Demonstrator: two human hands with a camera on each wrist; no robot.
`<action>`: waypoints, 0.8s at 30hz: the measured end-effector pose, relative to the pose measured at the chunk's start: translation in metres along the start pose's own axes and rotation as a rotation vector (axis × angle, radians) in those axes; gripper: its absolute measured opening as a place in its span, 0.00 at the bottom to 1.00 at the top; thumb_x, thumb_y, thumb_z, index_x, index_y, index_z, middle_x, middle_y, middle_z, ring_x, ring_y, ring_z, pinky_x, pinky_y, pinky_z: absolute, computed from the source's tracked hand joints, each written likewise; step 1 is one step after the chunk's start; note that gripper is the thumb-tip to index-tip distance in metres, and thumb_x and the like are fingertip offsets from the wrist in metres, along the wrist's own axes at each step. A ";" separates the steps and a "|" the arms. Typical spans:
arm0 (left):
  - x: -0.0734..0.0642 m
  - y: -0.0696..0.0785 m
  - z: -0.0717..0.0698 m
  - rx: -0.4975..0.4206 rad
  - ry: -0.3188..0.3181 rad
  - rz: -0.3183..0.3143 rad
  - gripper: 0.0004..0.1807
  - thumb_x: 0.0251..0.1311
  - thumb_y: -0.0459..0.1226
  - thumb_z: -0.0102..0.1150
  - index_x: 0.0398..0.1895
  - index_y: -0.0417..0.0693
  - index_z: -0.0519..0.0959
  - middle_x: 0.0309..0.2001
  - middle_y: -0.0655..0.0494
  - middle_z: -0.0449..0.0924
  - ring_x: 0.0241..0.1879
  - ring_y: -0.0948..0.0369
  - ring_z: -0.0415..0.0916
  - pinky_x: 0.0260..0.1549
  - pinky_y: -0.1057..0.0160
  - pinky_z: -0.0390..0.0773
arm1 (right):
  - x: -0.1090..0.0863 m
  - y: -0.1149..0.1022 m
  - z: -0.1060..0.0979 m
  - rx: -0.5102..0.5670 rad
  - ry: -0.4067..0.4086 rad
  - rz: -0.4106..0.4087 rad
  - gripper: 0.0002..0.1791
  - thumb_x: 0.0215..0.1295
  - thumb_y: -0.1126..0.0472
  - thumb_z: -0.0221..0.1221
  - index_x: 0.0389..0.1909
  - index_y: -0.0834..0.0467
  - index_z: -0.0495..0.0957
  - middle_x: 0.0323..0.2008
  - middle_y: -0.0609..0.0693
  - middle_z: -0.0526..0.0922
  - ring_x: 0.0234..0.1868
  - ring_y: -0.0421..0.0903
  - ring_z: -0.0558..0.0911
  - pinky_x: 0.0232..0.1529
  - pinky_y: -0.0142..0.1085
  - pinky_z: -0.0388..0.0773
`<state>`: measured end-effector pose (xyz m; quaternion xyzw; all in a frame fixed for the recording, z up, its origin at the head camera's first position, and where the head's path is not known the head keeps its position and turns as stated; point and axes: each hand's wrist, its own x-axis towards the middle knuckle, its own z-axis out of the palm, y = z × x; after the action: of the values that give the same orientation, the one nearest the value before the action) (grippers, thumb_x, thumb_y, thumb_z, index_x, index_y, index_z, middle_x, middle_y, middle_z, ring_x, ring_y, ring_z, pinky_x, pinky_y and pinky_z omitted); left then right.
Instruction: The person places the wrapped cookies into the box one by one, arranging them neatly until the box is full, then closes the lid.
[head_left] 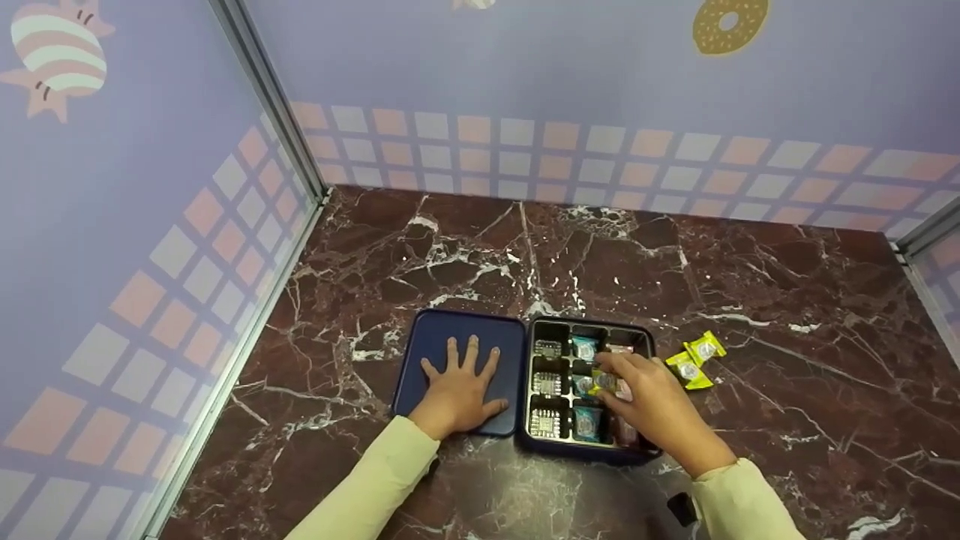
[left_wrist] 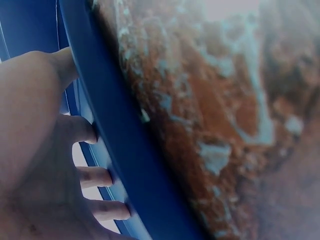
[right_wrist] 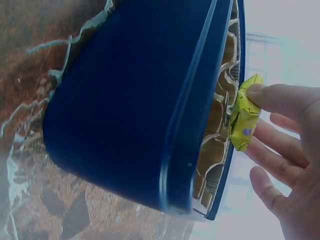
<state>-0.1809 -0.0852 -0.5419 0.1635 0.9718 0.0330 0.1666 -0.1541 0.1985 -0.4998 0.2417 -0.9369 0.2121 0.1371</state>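
My left hand (head_left: 459, 390) rests with spread fingers on the flat dark blue lid (head_left: 431, 337) of a tin. In the left wrist view its fingertips (left_wrist: 120, 210) press near the lid's raised edge. Over the open blue tin box (head_left: 592, 451), my right hand (head_left: 651, 391) pinches a yellow wrapped candy (right_wrist: 245, 117) between thumb and fingers. The tin has a divided tray; blue wrapped candies (head_left: 586, 424) lie in its middle column and reddish ones, partly hidden by the hand, in the right column. The left column's compartments (head_left: 546, 424) show bare ridged bottoms.
Two yellow wrapped candies (head_left: 688, 371) lie on the table just right of the tin. The brown marbled table (head_left: 480, 255) has white veins. Patterned panels (head_left: 525, 67) stand at the back and both sides. A small black object (head_left: 682, 509) sits by the right sleeve.
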 end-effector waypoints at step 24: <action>-0.001 0.000 0.001 0.001 0.007 0.001 0.46 0.63 0.66 0.44 0.78 0.62 0.44 0.78 0.43 0.38 0.75 0.35 0.35 0.57 0.21 0.51 | 0.005 -0.023 0.009 0.074 -0.066 -0.049 0.28 0.49 0.58 0.73 0.54 0.56 0.78 0.43 0.51 0.85 0.45 0.50 0.83 0.48 0.44 0.80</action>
<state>-0.1792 -0.0853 -0.5423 0.1638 0.9723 0.0329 0.1632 -0.1482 0.1739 -0.4984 0.2763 -0.9263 0.2349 0.1024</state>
